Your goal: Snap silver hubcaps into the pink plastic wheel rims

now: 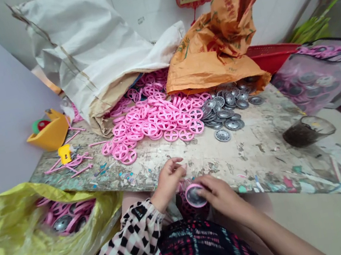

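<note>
My right hand grips a toy wheel, a pink ring with a grey disc in it, just off the table's front edge. Beside it on the left, my left hand has its fingers loosely bent and apart, with nothing visible in them. Beyond both hands lies a heap of pink spoked rings on the worn table. A pile of grey discs adjoins it on the right. More pink rings are partly visible below the held wheel, over my lap.
A white sack and an orange sack stand behind the heaps. A yellow bag with assembled wheels sits at left. Pink sticks lie near a yellow holder. A dark glass stands at right, near a clear bag.
</note>
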Action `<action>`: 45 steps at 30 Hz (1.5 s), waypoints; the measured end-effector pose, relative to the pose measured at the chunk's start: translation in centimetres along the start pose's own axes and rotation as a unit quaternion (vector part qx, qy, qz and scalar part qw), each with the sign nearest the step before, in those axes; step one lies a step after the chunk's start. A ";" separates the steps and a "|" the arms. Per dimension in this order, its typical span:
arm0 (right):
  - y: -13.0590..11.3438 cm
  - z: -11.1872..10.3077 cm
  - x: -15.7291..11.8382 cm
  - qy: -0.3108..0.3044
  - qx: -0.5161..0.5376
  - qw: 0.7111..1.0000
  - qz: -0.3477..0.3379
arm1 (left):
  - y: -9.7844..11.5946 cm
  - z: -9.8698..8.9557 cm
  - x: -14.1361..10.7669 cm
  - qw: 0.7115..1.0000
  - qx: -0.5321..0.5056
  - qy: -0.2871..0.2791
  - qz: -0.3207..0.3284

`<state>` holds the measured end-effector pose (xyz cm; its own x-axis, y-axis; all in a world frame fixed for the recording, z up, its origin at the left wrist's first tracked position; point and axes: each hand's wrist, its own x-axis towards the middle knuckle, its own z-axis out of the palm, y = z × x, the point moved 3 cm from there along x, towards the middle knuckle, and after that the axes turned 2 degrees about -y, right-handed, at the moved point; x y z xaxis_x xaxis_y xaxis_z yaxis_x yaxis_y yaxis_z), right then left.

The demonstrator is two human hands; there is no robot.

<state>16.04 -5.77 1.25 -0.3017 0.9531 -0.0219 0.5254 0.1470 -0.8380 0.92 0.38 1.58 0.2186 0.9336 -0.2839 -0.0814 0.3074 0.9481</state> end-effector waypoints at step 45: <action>2.8 -6.2 4.2 0.323 0.079 0.943 0.026 | 0.9 2.6 4.4 0.975 -0.202 -0.078 -0.056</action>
<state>21.19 0.33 2.17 0.2957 0.9274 0.2293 0.3860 0.1035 -0.9167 4.34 4.31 1.53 0.3912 0.8603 -0.3268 -0.4181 0.4825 0.7696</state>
